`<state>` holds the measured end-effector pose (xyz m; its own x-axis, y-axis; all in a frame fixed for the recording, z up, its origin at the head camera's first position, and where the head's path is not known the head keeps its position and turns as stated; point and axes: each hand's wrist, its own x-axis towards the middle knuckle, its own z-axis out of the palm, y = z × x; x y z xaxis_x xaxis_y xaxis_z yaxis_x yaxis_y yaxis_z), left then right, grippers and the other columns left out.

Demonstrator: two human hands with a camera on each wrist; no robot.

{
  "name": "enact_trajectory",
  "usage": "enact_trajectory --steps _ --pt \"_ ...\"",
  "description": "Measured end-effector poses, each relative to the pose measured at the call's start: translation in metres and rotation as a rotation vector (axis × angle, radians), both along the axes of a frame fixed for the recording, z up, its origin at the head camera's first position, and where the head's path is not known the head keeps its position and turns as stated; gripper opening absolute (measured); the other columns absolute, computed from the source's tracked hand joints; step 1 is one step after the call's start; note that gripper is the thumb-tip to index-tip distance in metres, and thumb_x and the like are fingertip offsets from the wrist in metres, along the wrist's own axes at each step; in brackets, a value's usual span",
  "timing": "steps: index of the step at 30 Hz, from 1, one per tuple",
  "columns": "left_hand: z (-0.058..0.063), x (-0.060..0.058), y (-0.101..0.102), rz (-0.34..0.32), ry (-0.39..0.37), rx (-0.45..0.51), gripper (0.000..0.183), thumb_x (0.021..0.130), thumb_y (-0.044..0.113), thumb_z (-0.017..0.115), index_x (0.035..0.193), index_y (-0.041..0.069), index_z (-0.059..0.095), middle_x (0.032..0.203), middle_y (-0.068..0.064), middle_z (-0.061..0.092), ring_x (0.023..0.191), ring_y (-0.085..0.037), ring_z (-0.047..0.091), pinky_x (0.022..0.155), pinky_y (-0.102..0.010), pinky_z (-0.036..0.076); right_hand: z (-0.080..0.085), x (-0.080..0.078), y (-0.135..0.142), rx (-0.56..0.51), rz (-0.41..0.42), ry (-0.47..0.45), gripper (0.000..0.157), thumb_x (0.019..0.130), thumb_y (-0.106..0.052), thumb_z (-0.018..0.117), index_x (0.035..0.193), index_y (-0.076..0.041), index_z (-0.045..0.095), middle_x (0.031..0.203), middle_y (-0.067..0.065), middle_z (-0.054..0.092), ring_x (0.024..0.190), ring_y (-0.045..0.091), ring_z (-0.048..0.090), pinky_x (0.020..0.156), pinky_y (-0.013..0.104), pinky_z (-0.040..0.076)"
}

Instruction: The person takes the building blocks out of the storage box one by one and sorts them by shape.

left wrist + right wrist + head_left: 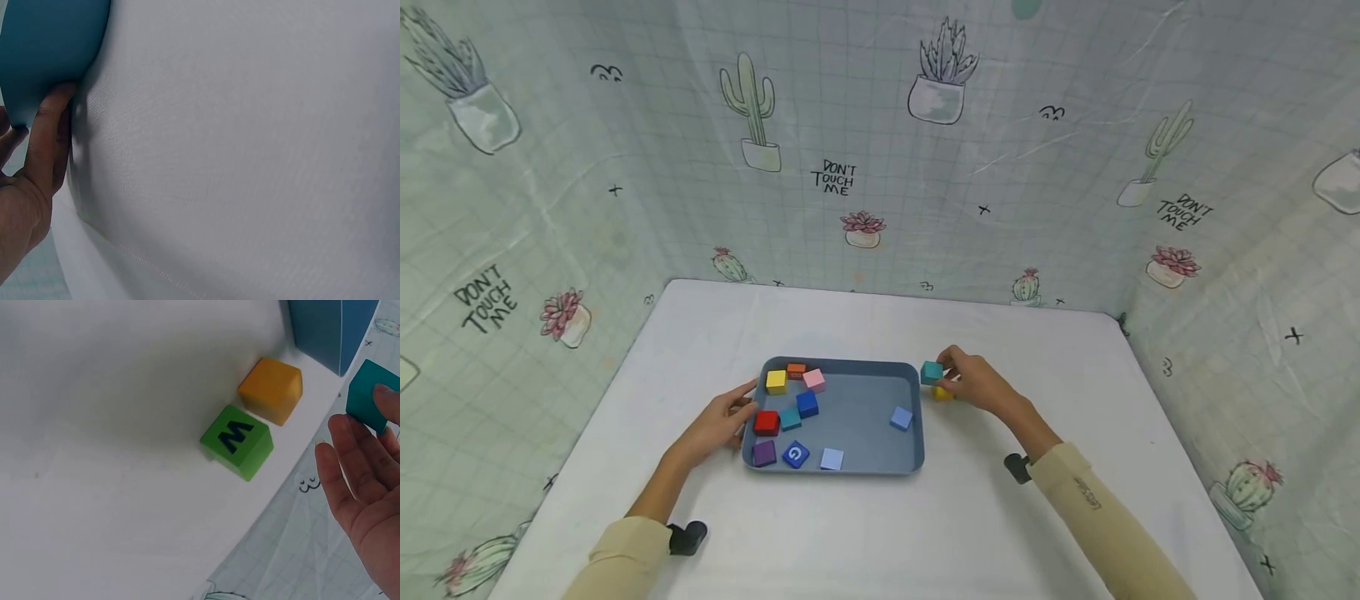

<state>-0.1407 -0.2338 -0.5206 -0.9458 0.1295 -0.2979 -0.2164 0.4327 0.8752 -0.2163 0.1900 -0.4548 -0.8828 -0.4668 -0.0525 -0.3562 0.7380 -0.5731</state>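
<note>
Cactus-printed cloth [880, 133] encloses a white table [850, 533], where a blue-grey tray [865, 417] has its left end touched by the left hand [715, 423], whose loosely extended fingers rest against the outer wall. Beyond the tray's opposite end, the right hand [976, 382] pinches a teal cube [931, 372] between thumb and fingertips, its grip just cube-wide, holding it above the table beside the rim. Near it on the table sit a yellow cube [270, 392] and a green cube [237, 442], while other coloured cubes [767, 423] lie inside the tray.
</note>
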Motion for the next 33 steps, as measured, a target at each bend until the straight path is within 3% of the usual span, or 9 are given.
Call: enact_trajectory --steps 9,26,33 --pt "-0.003 0.003 -0.001 -0.005 -0.002 0.006 0.058 0.099 0.022 0.049 0.150 0.010 0.024 0.130 -0.028 0.041 0.109 -0.038 0.050 0.071 -0.037 0.056 -0.003 0.004 0.020 -0.020 -0.014 -0.013 0.031 0.088 -0.009 0.067 0.112 -0.001 0.050 0.108 0.013 0.062 0.097 0.026 0.061 0.081 0.035 0.051" --pt "-0.004 -0.004 0.000 -0.001 0.009 0.010 0.058 0.099 0.023 0.049 0.150 0.011 0.024 0.130 -0.026 0.042 0.108 -0.035 0.050 0.070 -0.036 0.056 -0.001 -0.005 0.055 0.022 -0.086 0.042 0.033 0.089 -0.009 0.065 0.115 0.001 0.048 0.108 0.016 0.060 0.098 0.029 0.059 0.084 0.041 0.051" --pt "-0.005 -0.005 -0.001 -0.006 0.009 0.018 0.058 0.099 0.023 0.048 0.150 0.011 0.023 0.131 -0.027 0.041 0.110 -0.037 0.050 0.071 -0.037 0.056 -0.002 -0.008 0.063 0.049 -0.110 0.024 0.033 0.089 -0.011 0.065 0.115 0.001 0.048 0.110 0.016 0.060 0.099 0.030 0.059 0.084 0.042 0.050"
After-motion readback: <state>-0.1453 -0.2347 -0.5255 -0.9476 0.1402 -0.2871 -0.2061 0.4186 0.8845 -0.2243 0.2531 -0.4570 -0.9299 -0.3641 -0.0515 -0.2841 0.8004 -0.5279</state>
